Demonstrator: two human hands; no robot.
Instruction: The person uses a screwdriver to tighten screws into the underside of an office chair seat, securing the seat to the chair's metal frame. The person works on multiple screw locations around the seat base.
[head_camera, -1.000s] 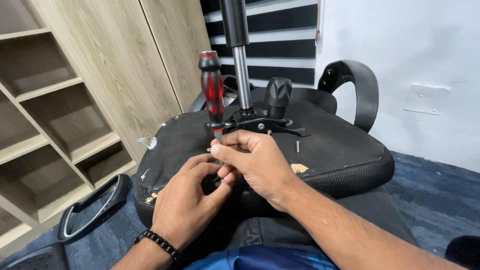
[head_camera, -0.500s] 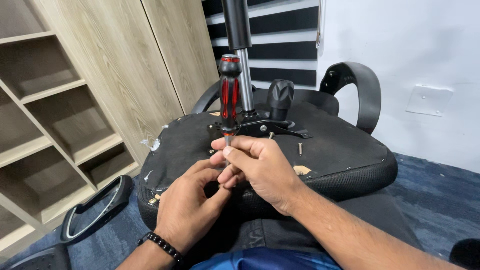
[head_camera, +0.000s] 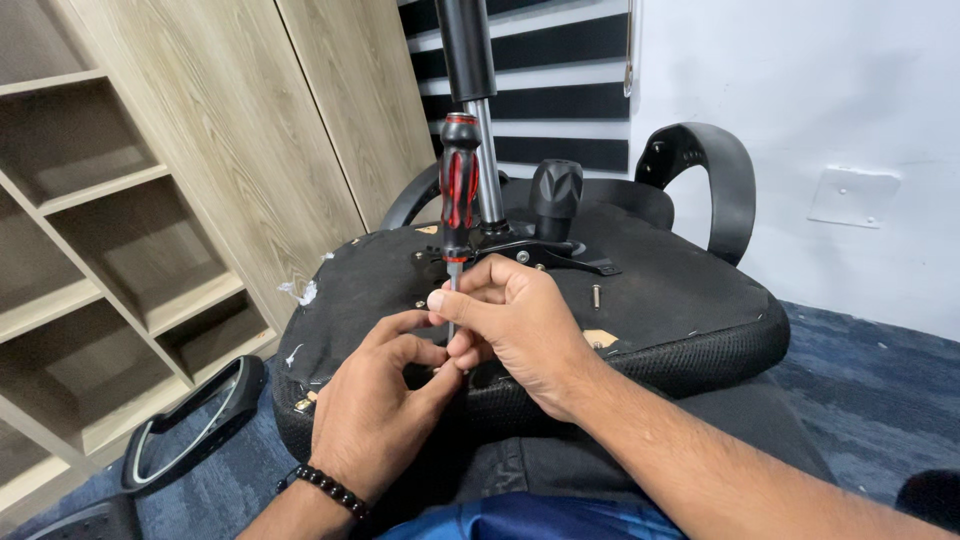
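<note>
Red-and-black screwdriver (head_camera: 459, 190) stands upright on the overturned chair seat (head_camera: 680, 290); right hand (head_camera: 520, 325) pinches its shaft to steady it, while left hand (head_camera: 385, 410) curls closed at the tip.

The screwdriver (head_camera: 459, 185) has a glossy red-and-black plastic handle and a bare metal shaft. The seat underside (head_camera: 660, 290) is matt black, scuffed and rough. The gas column (head_camera: 487, 170) is polished metal. The shelves (head_camera: 150, 250) are matt wood-grain.
</note>
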